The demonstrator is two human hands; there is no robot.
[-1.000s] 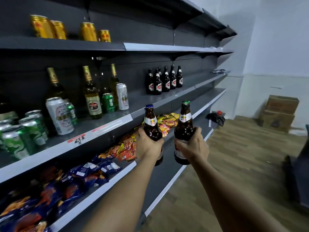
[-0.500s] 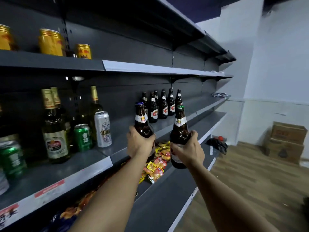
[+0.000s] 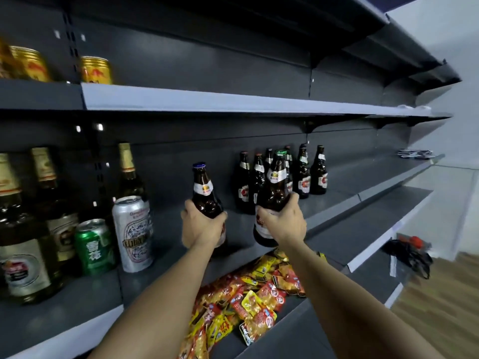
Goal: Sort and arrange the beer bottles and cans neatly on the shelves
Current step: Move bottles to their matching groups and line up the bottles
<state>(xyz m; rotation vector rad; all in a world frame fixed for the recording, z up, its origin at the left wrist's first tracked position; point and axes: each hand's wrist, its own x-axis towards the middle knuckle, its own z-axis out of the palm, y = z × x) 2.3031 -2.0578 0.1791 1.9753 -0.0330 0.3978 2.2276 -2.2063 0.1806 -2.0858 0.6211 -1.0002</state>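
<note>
Gripping one brown bottle each, left hand [image 3: 201, 226] on the blue-capped bottle [image 3: 204, 193], right hand [image 3: 283, 224] on the green-capped bottle [image 3: 273, 193], had risen to the middle shelf [image 3: 334, 200]; bottle cluster [image 3: 303, 174] stood just beyond the right hand, so placement looked imminent.

Dark grey metal shelving [image 3: 233, 60] runs along the left, slotted uprights, pale price strips on the shelf edges. Top tier overhangs, casts shade on the back panels. Lower tier holds a heap of red and yellow snack packets [image 3: 248, 299]. Far end: white wall [image 3: 456, 60], evenly lit, no window in view. Wood-pattern floor [image 3: 440, 314] bottom right. Black tangled item with a red part [image 3: 409, 251] sits on the low shelf end, blurred, can't tell what it is. Small flat packet [image 3: 414, 153] on the far middle shelf
</note>
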